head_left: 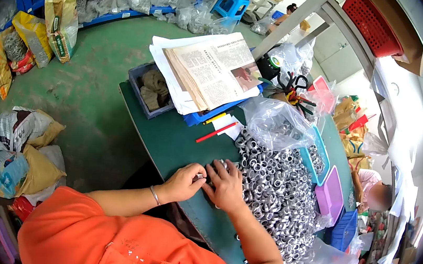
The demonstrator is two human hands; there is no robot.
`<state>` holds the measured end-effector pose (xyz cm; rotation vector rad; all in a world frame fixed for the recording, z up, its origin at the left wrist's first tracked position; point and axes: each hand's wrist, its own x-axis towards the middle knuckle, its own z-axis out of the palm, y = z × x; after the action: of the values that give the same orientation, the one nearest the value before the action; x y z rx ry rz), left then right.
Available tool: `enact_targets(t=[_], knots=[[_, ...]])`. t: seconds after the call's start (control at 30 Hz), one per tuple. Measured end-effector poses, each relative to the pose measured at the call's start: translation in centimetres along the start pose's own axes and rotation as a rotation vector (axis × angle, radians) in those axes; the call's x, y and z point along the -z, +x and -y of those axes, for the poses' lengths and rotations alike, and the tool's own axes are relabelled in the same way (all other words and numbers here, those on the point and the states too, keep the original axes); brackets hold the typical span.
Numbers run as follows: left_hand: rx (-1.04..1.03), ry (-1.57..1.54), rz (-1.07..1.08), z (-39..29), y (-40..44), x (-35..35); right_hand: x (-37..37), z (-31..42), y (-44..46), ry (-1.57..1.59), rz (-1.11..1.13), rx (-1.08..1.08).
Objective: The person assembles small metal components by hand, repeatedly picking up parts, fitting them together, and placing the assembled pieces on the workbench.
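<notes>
My left hand (pixel 182 182), with a metal bangle at its wrist, is closed in a pinch near the front edge of the green table. Between its thumb and fingers shows a small shiny metal ring (pixel 198 177). Just to the right, my right hand (pixel 226 187) lies with its fingers stretched out and apart. Its fingertips reach rings at the left edge of a large heap of silver metal rings (pixel 278 193), and its palm side is hidden.
An open book (pixel 211 71) rests on papers over a blue tray, beside a grey bin (pixel 147 92) holding cloth. A red pencil (pixel 215 132) lies nearer. Plastic bags (pixel 278 124), a turquoise tray (pixel 319 156) and a purple basket (pixel 329 196) border the heap. Another person (pixel 371 186) sits opposite.
</notes>
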<state>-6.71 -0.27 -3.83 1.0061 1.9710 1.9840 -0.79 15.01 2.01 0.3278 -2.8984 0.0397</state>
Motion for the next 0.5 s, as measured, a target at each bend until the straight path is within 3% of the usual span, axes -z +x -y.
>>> enact_targets(t=[0.07, 0.17, 0.23, 0.3, 0.33, 0.37, 0.43, 0.5], knots=[[0.016, -0.021, -0.021, -0.2, 0.0, 0.1, 0.1, 0.6, -1.3, 0.035, -0.039, 0.023], [0.122, -0.128, 0.128, -2.7, 0.3, 1.2, -0.1, 1.2, -3.1, 0.04, -0.074, 0.014], [0.224, -0.77, 0.4, -6.9, 1.8, 2.0, -0.4, 0.9, -3.8, 0.109, -0.032, -0.032], [-0.065, -0.943, 0.53, -12.5, 2.9, 3.5, -1.5, 1.1, -4.2, 0.232, -0.069, -0.149], [-0.107, -1.018, 0.629, -16.4, 3.5, 6.0, -0.8, 1.8, -3.8, 0.219, -0.126, -0.159], [-0.329, -1.482, 0.787, -17.9, 4.1, 5.0, -0.1, 2.5, -3.4, 0.205, -0.184, -0.169], [-0.587, -1.556, 0.926, -21.4, 4.7, 6.1, -1.7, 0.4, -4.0, 0.073, -0.129, 0.017], [-0.793, -1.61, 1.078, -24.0, 4.9, 6.8, -0.5, 0.9, -3.7, 0.091, -0.087, 0.01]])
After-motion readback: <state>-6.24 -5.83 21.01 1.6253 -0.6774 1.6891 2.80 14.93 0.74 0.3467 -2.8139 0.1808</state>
